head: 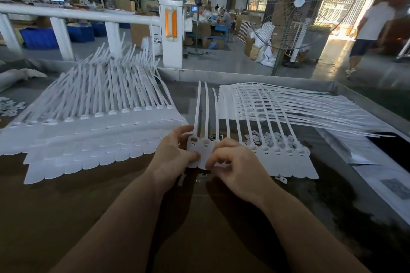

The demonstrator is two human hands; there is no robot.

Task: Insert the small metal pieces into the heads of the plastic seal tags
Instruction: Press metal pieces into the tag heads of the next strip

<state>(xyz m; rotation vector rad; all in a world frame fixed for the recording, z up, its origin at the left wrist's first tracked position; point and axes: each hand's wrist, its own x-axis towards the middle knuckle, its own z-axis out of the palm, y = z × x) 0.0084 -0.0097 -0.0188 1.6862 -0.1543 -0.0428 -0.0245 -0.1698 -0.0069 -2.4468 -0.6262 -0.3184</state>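
Note:
A strip of joined white plastic seal tags [286,157] lies across the table in front of me, tails pointing away. My left hand [175,153] grips the strip's left end, thumb on a tag's flat flag, fingers behind the heads. My right hand [235,162] has its fingers curled over the neighbouring tags, pinching at a tag's flag; whether it holds a metal piece is hidden. Small loose pieces [273,138] lie behind the strip, and one [203,175] lies on the table just below my hands.
A big layered stack of tag strips [95,131] fills the left of the table. More strips [288,104] fan out at the right rear over white sheets [381,175]. The table's metal rim [221,75] runs along the back. A standing fan [295,4] and a person [372,29] are beyond it.

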